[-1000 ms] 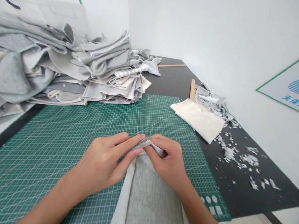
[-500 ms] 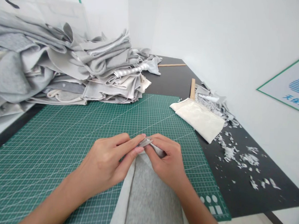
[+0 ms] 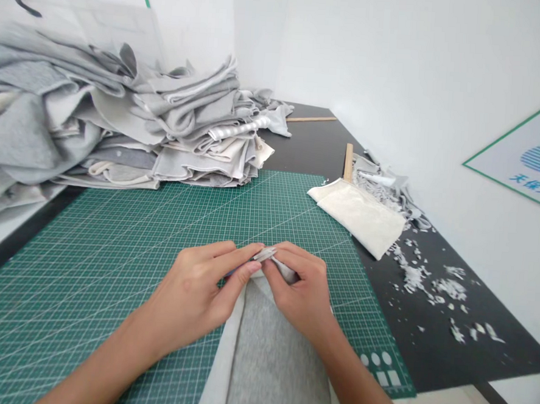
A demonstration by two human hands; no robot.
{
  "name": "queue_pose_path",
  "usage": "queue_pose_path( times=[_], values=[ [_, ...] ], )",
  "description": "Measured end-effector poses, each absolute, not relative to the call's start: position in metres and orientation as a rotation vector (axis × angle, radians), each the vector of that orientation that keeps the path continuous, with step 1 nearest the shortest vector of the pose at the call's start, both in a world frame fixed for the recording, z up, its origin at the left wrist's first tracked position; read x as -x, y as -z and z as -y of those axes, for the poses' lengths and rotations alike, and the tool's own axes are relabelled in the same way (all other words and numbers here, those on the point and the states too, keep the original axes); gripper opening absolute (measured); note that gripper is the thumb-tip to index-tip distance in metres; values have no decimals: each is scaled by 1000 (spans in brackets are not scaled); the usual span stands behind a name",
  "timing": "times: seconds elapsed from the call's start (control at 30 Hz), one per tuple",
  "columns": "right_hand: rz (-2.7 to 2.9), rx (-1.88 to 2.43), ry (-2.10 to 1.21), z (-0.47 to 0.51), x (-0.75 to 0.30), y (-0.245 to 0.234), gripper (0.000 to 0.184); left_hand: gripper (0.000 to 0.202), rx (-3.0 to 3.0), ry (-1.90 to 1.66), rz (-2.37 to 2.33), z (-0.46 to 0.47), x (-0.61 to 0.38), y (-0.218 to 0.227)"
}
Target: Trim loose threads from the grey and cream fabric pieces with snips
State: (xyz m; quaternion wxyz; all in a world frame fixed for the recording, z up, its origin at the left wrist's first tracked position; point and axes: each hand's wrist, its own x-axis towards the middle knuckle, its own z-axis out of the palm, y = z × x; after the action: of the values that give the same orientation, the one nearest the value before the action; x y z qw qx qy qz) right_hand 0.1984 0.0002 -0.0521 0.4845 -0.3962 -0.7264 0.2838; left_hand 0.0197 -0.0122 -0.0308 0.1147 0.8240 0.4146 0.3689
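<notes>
Green cutting mat [image 3: 84, 312] spreads open across the desk [image 3: 310, 149]; my left fingers [image 3: 230, 253] and right fingers [image 3: 294, 258] pinch the pale edge [image 3: 267, 255] of grey fabric [image 3: 273, 361].

black desk [image 3: 430, 352] carries a green gridded cutting mat [image 3: 84, 318]; a tall pile of grey and cream fabric pieces [image 3: 199, 161] at rear left; a cream cloth [image 3: 356, 216] over the mat's far corner; two wooden strips [image 3: 348, 161] [image 3: 311, 119]; scattered pale fabric scraps [image 3: 450, 289] at right.
</notes>
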Motion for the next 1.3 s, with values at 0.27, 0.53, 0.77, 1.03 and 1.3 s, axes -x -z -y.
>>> queue_pose_path(
  times=[0.27, 0.53, 0.77, 1.03, 1.3],
  values=[
    [1755, 975, -649, 0, -198, 57, 17, 29, -2451, -1080, -1250, 13, -22, 35],
    [1776, 1026, -603, 1, -197, 60, 19, 24, -2444, -1075, -1317, 14, -26, 37],
    [1801, 1081, -628, -2, -198, 61, 15, 23, -2261, -1038, -1396, 7, -18, 31],
    [1922, 875, -623, 6, -198, 60, 15, 31, -1864, -926, -1527, -5, 6, 22],
    [1947, 1029, -608, -1, -215, 51, 14, 46, -1712, -860, -1452, -7, 49, 8]
  ],
)
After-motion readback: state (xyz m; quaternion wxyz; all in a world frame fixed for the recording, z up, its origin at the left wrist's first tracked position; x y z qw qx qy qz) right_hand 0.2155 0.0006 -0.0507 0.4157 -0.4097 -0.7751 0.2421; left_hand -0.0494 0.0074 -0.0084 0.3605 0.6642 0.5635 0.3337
